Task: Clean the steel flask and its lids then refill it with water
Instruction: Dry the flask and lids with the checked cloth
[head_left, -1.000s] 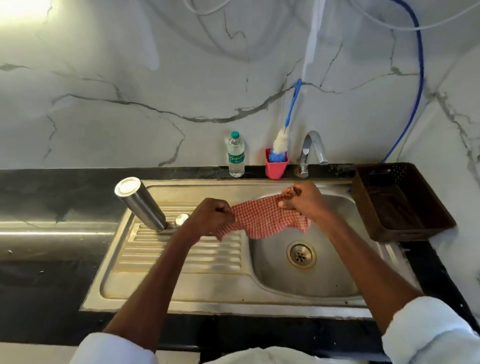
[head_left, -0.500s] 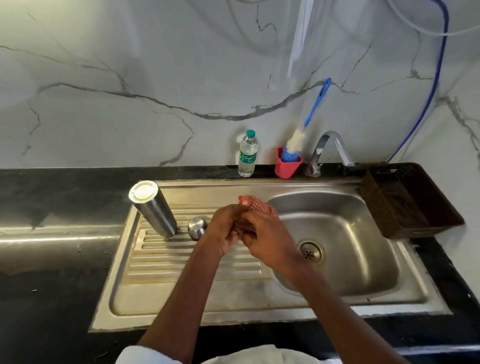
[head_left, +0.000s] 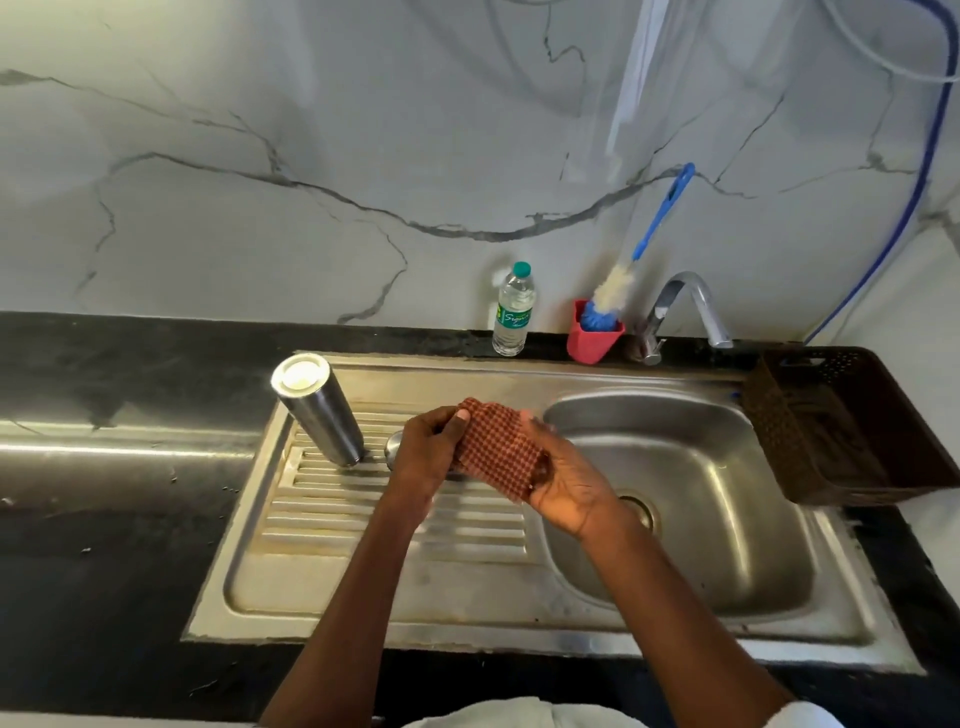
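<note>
The steel flask (head_left: 318, 410) stands upside down on the ribbed drainboard (head_left: 363, 519) of the sink, at its back left. A small steel lid (head_left: 393, 447) lies just right of the flask, partly hidden behind my left hand (head_left: 428, 460). Both hands hold a red checked cloth (head_left: 496, 447) over the drainboard's right edge. My left hand pinches the cloth's left side. Under the cloth's right side, my right hand (head_left: 566, 486) cups it with fingers curled round it.
The sink basin (head_left: 727, 519) with its drain lies to the right, the tap (head_left: 685, 306) behind it. A plastic water bottle (head_left: 514, 312) and a red cup (head_left: 592, 338) holding a blue bottle brush stand by the wall. A brown plastic basket (head_left: 852, 426) sits far right. Black counter (head_left: 104, 519) spreads left.
The cloth was stretched wide between my hands, then bunched up, and is now partly spread again across my right palm. My view has shifted left and closer.
</note>
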